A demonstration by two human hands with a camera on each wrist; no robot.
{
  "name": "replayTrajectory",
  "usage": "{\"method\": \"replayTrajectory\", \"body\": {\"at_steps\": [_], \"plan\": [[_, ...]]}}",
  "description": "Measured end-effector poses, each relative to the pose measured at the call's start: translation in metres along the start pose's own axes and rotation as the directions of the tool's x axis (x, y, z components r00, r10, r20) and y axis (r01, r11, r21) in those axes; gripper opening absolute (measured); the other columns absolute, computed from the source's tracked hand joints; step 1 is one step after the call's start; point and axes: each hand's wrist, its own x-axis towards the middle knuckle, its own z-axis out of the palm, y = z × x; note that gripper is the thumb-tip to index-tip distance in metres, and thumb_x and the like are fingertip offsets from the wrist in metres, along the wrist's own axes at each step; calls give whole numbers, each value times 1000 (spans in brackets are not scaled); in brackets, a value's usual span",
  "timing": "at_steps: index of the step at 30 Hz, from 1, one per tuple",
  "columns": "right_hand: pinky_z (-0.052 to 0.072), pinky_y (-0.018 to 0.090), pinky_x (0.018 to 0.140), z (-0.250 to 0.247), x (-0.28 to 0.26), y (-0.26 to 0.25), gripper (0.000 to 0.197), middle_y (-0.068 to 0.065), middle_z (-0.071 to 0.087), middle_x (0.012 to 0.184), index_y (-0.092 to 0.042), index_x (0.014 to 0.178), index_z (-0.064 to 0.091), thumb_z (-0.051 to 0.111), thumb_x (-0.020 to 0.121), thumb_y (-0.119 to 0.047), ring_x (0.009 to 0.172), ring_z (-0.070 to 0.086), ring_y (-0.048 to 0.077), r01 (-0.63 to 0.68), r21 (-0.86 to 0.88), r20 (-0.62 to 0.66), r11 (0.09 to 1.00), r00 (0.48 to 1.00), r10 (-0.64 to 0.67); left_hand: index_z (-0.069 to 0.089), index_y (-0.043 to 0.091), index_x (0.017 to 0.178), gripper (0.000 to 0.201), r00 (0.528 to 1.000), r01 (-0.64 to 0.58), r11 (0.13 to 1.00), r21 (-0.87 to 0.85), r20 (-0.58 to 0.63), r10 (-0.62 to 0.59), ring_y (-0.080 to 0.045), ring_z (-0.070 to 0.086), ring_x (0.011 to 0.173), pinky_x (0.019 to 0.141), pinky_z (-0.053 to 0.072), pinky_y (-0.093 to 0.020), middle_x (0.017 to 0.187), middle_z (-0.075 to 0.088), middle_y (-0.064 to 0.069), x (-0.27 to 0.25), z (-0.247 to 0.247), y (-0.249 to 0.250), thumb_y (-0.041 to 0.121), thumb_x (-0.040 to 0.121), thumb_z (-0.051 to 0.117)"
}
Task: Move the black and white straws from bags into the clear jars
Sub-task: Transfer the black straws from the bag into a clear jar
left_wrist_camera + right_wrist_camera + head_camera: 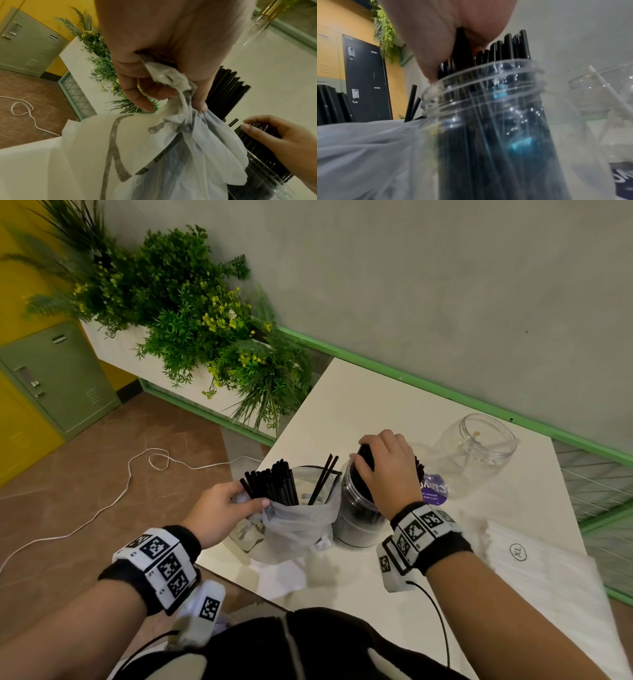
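left hand (224,510) pinches plastic bag (298,525) rim, black straws (274,486) upright inside | right hand (385,467) grips straw bundle in clear jar (356,522), touching bag's right | empty jar (479,446) beyond

Bag left, full jar beside it, second jar behind right.

I see the bag (294,525) holding straws (274,482) on the table (359,405), touching the jar (356,518) on its right; another jar (479,446) stands farther back right, planter (144,350) beyond the table's left edge.
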Motion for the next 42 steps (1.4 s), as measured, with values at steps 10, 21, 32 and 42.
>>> {"method": "replayTrajectory", "body": {"at_steps": [10, 21, 32, 42], "plan": [[44, 42, 81, -7, -8, 0, 3, 10, 57, 96, -3, 91, 60, 60, 88, -5, 88, 48, 26, 96, 129, 4, 987, 995, -97, 68, 37, 92, 14, 1000, 4, 1000, -14, -16, -5, -1, 66, 90, 80, 52, -25, 95, 71, 16, -1, -4, -4, 28, 82, 73], [35, 41, 111, -4, -35, 18, 32, 6, 57, 135, -6, 123, 61, 44, 97, -10, 132, 45, 24, 136, 168, 54, 976, 988, -147, 68, 33, 97, 16, 1000, 8, 1000, -13, -4, -8, 6, 64, 88, 79, 50, -19, 96, 70, 16, 3, -2, -2, 27, 83, 72], [2, 39, 120, -21, -31, 34, 50, -5, 22, 158, -19, 148, 32, 23, 99, -30, 148, 6, 18, -30, -31, 277, 999, 960, 37, 70, 31, 91, 8, 1000, 6, 1000, 24, -22, -6, 6, 65, 79, 71, 49, -20, 86, 72, 19, 2, -7, -7, 29, 83, 71], [19, 42, 119, -21, -19, 56, 74, -2, 23, 158, -20, 150, 27, 25, 91, -65, 147, 16, 20, -111, 67, 346, 992, 935, 81, 64, 34, 76, 14, 1000, 6, 1000, 9, -19, -6, 14, 59, 63, 58, 41, -10, 62, 65, 27, 3, -3, -3, 24, 83, 72]]}}
